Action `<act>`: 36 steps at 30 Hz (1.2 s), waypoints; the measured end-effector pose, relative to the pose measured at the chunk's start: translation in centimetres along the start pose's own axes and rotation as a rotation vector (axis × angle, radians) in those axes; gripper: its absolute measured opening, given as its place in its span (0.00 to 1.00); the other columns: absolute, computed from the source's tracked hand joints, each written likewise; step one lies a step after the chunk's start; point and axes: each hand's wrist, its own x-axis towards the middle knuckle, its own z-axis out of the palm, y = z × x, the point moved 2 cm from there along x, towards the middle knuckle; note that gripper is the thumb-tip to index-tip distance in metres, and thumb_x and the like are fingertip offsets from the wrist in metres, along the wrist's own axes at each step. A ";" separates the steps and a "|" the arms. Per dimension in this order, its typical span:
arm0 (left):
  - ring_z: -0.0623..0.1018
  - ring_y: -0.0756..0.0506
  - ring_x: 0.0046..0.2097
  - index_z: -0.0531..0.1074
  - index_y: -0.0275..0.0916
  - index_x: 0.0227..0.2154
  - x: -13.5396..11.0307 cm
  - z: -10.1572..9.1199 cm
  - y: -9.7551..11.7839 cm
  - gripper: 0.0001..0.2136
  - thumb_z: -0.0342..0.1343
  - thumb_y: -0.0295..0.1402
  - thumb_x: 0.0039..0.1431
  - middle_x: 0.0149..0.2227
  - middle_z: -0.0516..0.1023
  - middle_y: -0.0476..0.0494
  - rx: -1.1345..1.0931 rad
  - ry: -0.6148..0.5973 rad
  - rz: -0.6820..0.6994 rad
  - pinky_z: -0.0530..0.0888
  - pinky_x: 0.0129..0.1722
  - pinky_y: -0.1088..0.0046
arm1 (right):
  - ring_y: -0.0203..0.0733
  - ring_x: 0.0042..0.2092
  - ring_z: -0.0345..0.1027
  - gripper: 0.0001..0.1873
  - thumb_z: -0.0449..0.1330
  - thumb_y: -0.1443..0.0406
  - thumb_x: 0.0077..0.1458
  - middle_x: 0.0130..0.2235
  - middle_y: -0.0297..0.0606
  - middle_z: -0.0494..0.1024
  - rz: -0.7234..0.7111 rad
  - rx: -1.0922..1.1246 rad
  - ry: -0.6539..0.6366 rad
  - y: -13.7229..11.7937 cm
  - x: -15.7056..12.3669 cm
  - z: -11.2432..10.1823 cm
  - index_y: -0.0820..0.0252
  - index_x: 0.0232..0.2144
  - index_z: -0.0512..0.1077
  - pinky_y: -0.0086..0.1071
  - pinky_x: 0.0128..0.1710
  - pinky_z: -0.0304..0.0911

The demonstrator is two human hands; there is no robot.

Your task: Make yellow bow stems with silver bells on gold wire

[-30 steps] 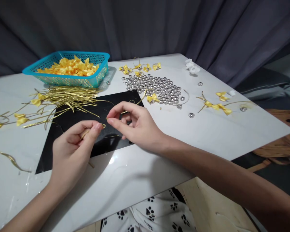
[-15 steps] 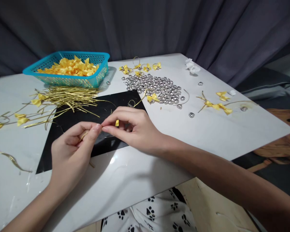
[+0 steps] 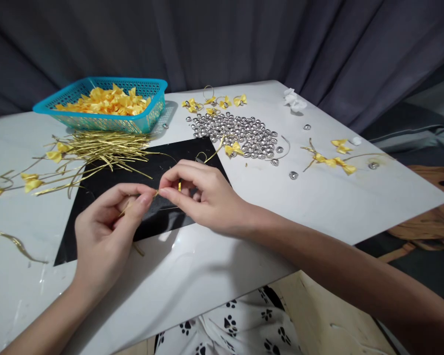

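My left hand (image 3: 105,229) and my right hand (image 3: 203,195) meet over a black mat (image 3: 107,185) near the table's front. Both pinch the same thin gold twist tie (image 3: 156,194), thumb against forefinger. A bit of yellow ribbon (image 3: 179,186) shows between my right fingers. The tie's loose end hangs down past my left palm.
A teal basket (image 3: 153,106) of yellow ribbon bows stands at the back left, a heap of gold ties (image 3: 103,148) in front of it. Silver bells (image 3: 240,133) lie in a pile at the back middle. Loose bows (image 3: 335,160) are scattered to the right and left.
My hands came together: the right fingertips closed on the tie beside the left thumb, then both shifted slightly left. A yellow ribbon piece now shows in the right fingers.
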 end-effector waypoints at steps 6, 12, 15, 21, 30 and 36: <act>0.50 0.55 0.19 0.75 0.41 0.35 -0.2 0.3 0.8 0.08 0.62 0.34 0.51 0.16 0.49 0.59 0.091 0.042 0.109 0.48 0.18 0.76 | 0.27 0.29 0.59 0.04 0.56 0.71 0.58 0.32 0.34 0.67 0.040 0.009 -0.008 0.0 0.0 0.0 0.65 0.30 0.67 0.21 0.29 0.59; 0.52 0.56 0.20 0.78 0.39 0.30 -0.3 0.2 0.6 0.08 0.62 0.38 0.51 0.16 0.51 0.57 0.234 0.083 0.140 0.50 0.19 0.78 | 0.28 0.30 0.60 0.05 0.56 0.70 0.59 0.32 0.35 0.67 0.030 -0.025 -0.019 0.0 -0.1 0.0 0.66 0.30 0.67 0.21 0.28 0.58; 0.53 0.56 0.19 0.77 0.38 0.29 -0.2 0.1 0.6 0.09 0.60 0.39 0.52 0.16 0.54 0.57 0.259 0.092 0.143 0.51 0.19 0.79 | 0.27 0.29 0.59 0.05 0.56 0.70 0.59 0.32 0.34 0.67 0.049 -0.022 -0.015 0.0 -0.1 0.0 0.65 0.30 0.68 0.21 0.26 0.57; 0.55 0.55 0.21 0.74 0.38 0.28 0.1 0.3 0.1 0.11 0.59 0.42 0.53 0.18 0.58 0.55 0.138 -0.019 -0.028 0.53 0.18 0.79 | 0.23 0.22 0.54 0.04 0.58 0.70 0.55 0.31 0.32 0.69 0.217 0.112 0.014 0.3 0.0 0.3 0.66 0.28 0.67 0.21 0.21 0.52; 0.57 0.54 0.23 0.73 0.38 0.27 0.1 0.3 -0.5 0.11 0.59 0.41 0.55 0.20 0.61 0.54 -0.033 -0.076 -0.097 0.55 0.20 0.79 | 0.21 0.19 0.52 0.04 0.60 0.70 0.53 0.29 0.29 0.67 0.310 0.256 0.067 0.2 0.0 0.4 0.65 0.29 0.66 0.20 0.16 0.46; 0.56 0.55 0.22 0.73 0.38 0.26 0.2 0.4 0.2 0.11 0.58 0.42 0.54 0.18 0.59 0.55 0.052 -0.065 -0.060 0.54 0.19 0.79 | 0.23 0.22 0.54 0.02 0.59 0.71 0.55 0.32 0.32 0.69 0.109 0.087 0.040 0.1 -0.2 0.4 0.64 0.31 0.67 0.20 0.20 0.54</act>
